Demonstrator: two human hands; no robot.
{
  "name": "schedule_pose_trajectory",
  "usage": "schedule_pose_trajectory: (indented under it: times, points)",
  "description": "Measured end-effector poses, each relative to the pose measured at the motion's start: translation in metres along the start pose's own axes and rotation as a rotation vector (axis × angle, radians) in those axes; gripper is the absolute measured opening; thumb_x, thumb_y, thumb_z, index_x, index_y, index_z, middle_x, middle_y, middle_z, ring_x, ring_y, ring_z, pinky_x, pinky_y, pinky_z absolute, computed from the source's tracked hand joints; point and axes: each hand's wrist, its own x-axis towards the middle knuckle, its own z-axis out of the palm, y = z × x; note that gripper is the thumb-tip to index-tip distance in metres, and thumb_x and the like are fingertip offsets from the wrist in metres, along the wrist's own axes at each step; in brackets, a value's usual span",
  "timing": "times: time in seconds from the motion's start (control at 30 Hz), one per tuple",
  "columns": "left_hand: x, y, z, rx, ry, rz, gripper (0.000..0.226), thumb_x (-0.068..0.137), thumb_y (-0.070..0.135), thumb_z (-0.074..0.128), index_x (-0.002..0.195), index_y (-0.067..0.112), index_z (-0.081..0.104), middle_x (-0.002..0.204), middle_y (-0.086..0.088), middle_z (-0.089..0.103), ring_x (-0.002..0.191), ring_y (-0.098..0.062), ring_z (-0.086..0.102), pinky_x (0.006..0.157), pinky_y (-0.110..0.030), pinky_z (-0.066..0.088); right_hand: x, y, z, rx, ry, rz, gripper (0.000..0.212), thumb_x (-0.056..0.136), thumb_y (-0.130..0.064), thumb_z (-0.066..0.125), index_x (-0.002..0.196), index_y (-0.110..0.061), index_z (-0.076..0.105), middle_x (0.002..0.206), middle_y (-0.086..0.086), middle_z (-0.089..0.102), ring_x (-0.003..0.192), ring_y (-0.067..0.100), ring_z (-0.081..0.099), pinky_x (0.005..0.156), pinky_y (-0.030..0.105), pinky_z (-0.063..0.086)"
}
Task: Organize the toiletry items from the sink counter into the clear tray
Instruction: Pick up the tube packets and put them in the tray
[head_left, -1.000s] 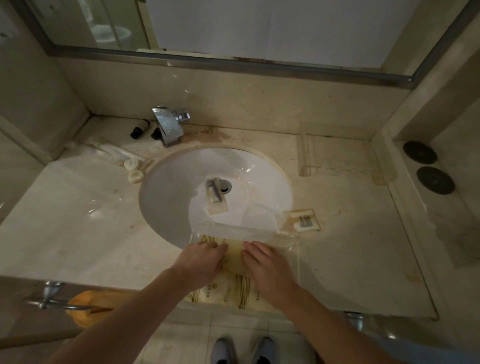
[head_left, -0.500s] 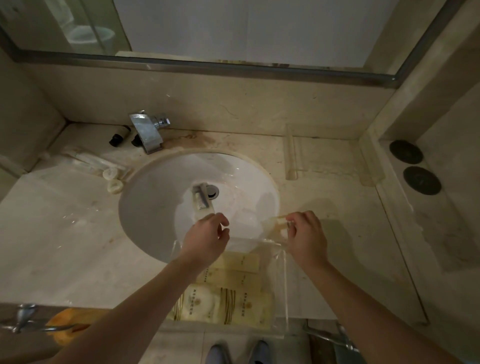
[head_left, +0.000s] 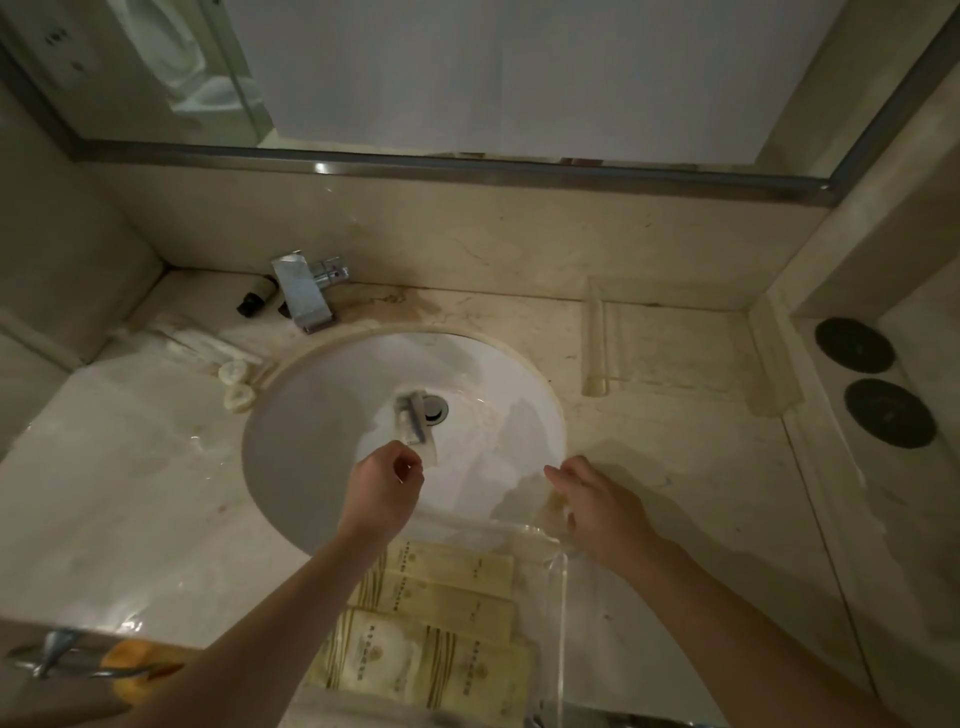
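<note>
Left hand (head_left: 382, 488) reached over basin toward sachet (head_left: 415, 426) at 12 o'clock, grip loosely curled, empty; right hand (head_left: 597, 506) pinched small packet (head_left: 556, 506) above clear tray (head_left: 561, 597), ready to drop

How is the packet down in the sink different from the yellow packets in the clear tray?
The sink packet lies alone in the white basin beside the drain; the yellow packets lie together, overlapping, in the clear tray at the counter's front edge. The sink packet looks small and see-through with a dark item inside; the yellow packets look larger, pale yellow and printed. Both kinds lie flat and are wrapped toiletry items.
</note>
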Motion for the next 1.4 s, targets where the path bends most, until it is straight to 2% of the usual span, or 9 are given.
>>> schedule_pose_trajectory:
  times: [0.1,0.27,0.53,0.63,0.77,0.9,1.03,1.2,1.4]
  points:
    - [0.009,0.001,0.004,0.017,0.041,-0.053,0.012,0.083,0.007,0.056,0.083,0.011,0.067,0.077,-0.003,0.065,0.075,-0.021,0.057,0.060,-0.024,0.037,0.002,0.001,0.003,-0.031,0.019,-0.021,0.048,0.085,-0.012,0.047,0.132,-0.021,0.047,0.121,0.003,0.046,0.103,0.025,0.056,0.076,0.037,0.051]
    - [0.027,-0.001,0.012,0.075,0.075,-0.105,0.013,0.082,0.008,0.054,0.085,0.011,0.066,0.082,-0.007,0.067,0.077,-0.025,0.057,0.066,-0.029,0.041,0.007,0.002,0.001,0.115,0.198,-0.015,0.007,0.077,-0.012,0.052,0.081,-0.018,0.055,0.090,-0.001,0.048,0.072,0.023,0.054,0.056,0.032,0.043]
    - [0.098,-0.019,0.034,0.182,-0.154,-0.365,0.022,0.081,0.016,0.062,0.097,0.003,0.065,0.100,-0.019,0.070,0.096,-0.036,0.065,0.079,-0.034,0.051,0.050,-0.023,-0.022,0.797,0.484,0.116,0.028,0.071,0.016,0.050,0.065,-0.011,0.054,0.089,0.002,0.046,0.074,0.020,0.056,0.061,0.015,0.046]
    - [0.130,-0.029,0.050,0.245,-0.282,-0.407,0.035,0.081,0.021,0.064,0.106,-0.004,0.062,0.103,-0.023,0.069,0.089,-0.038,0.069,0.076,-0.036,0.056,0.061,-0.036,-0.019,1.061,0.464,0.237,0.022,0.074,0.019,0.044,0.068,0.002,0.055,0.091,0.000,0.048,0.085,0.020,0.056,0.064,0.026,0.051]
    - [0.157,-0.045,0.072,0.363,-0.294,-0.378,0.054,0.078,0.036,0.064,0.117,0.000,0.052,0.118,-0.021,0.063,0.102,-0.038,0.064,0.085,-0.038,0.056,0.067,-0.042,-0.009,1.415,0.312,0.397,0.036,0.080,0.010,0.049,0.062,-0.020,0.058,0.074,-0.003,0.061,0.076,0.021,0.056,0.074,0.038,0.046]
    - [0.166,-0.052,0.093,0.388,-0.315,-0.386,0.066,0.079,0.035,0.066,0.129,0.002,0.039,0.125,-0.020,0.057,0.116,-0.037,0.056,0.094,-0.041,0.047,0.073,-0.048,-0.003,1.805,0.208,0.448,0.024,0.080,0.005,0.058,0.064,-0.013,0.059,0.081,0.011,0.057,0.080,0.028,0.053,0.079,0.046,0.042]
    - [0.172,-0.058,0.108,0.421,-0.299,-0.454,0.076,0.075,0.037,0.074,0.132,0.008,0.032,0.130,-0.020,0.048,0.119,-0.036,0.051,0.097,-0.043,0.044,0.075,-0.049,-0.003,1.909,0.168,0.513,0.030,0.081,-0.003,0.047,0.059,-0.012,0.065,0.077,0.015,0.065,0.084,0.031,0.059,0.089,0.044,0.040]
    - [0.184,-0.069,0.109,0.421,-0.369,-0.469,0.082,0.061,0.036,0.080,0.127,0.007,0.041,0.122,-0.014,0.054,0.115,-0.033,0.054,0.090,-0.042,0.046,0.070,-0.048,-0.007,1.904,0.149,0.479,0.015,0.073,-0.018,0.061,0.059,-0.014,0.055,0.074,0.010,0.060,0.072,0.023,0.059,0.071,0.036,0.042]
    - [0.181,-0.066,0.095,0.451,-0.347,-0.459,0.058,0.073,0.029,0.073,0.120,0.003,0.051,0.123,-0.018,0.057,0.114,-0.034,0.054,0.089,-0.039,0.047,0.063,-0.048,-0.008,1.598,0.195,0.422,0.030,0.067,-0.011,0.063,0.096,-0.019,0.057,0.085,0.008,0.065,0.072,0.016,0.061,0.057,0.023,0.050]
